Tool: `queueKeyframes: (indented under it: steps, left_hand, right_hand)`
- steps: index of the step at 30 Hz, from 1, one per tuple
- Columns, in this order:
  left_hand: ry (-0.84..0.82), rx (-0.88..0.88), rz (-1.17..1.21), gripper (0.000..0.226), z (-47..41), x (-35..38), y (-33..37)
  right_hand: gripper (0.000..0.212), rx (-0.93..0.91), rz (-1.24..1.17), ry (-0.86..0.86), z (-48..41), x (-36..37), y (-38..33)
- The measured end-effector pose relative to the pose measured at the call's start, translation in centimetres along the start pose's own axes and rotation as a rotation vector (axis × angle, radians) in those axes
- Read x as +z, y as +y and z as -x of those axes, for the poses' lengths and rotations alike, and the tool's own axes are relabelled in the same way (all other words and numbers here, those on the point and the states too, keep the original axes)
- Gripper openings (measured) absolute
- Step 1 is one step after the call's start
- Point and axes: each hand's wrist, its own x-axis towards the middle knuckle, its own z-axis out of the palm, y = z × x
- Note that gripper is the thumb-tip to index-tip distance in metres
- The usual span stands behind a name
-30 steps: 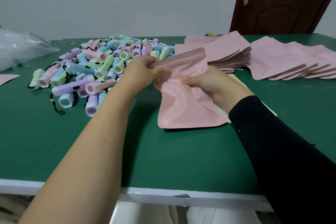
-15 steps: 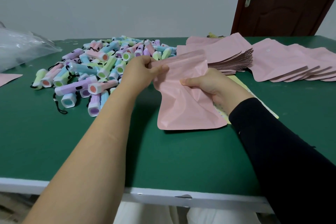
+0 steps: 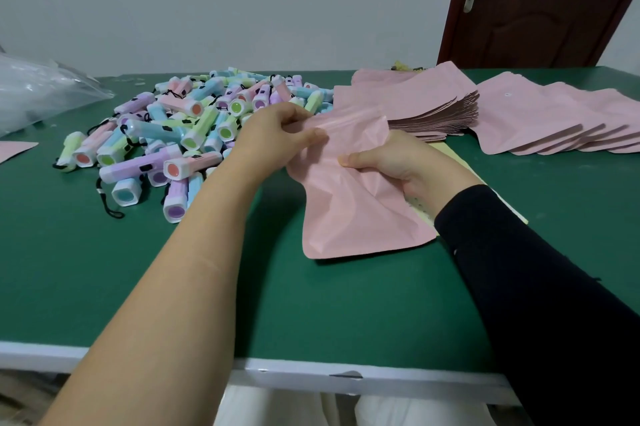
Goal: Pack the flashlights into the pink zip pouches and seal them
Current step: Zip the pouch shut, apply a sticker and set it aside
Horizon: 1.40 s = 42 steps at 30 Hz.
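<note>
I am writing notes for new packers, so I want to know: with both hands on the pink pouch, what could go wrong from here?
1. The right hand grips the pink pouch at its middle and crumples it, while the left hand pinches its top edge; the zip may close only partly.
2. The left forearm passes close beside the flashlights; a sideways move could scatter them.

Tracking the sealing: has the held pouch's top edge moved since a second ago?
Yes: the top edge of the pouch has dropped slightly against the unmoved pouch stack behind it.
</note>
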Motion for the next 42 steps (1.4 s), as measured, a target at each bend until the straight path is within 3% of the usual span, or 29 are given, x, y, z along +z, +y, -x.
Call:
queueKeyframes:
  steps: [7,11,19,26,32,36,38,42]
  left_hand:
    - [-0.103,0.001,-0.120,0.032,0.3,-0.1,0.6]
    - [-0.070,-0.015,-0.015,0.005,0.4,-0.3,0.8]
    - [0.013,-0.003,0.027,0.002,0.4,0.4,0.7]
    - [-0.139,-0.070,0.031,0.020,0.1,-0.4,-0.4]
    - [-0.074,-0.044,0.008,0.040,0.1,-0.2,-0.3]
    - [-0.077,0.005,-0.046,0.012,0.3,-0.1,0.0]
    - [-0.087,0.011,-0.021,0.009,0.4,0.0,0.4]
    - [-0.116,0.059,-0.120,0.041,0.7,0.9,1.5]
  right_hand:
    - [0.028,-0.017,0.099,-0.014,0.1,0.6,0.0]
    - [0.034,-0.009,0.065,-0.039,0.2,0.6,-0.2]
    - [0.028,-0.033,0.032,-0.037,0.2,0.3,-0.4]
    - [0.032,-0.009,0.089,0.010,0.3,0.1,-0.1]
    - [0.024,0.004,0.099,0.037,0.1,-0.1,-0.2]
    - [0.032,0.003,0.069,0.015,0.3,-0.1,-0.3]
    - [0.029,-0.005,0.083,0.003,0.5,-0.1,-0.3]
    - [0.027,-0.031,0.243,-0.022,0.7,0.9,-0.4]
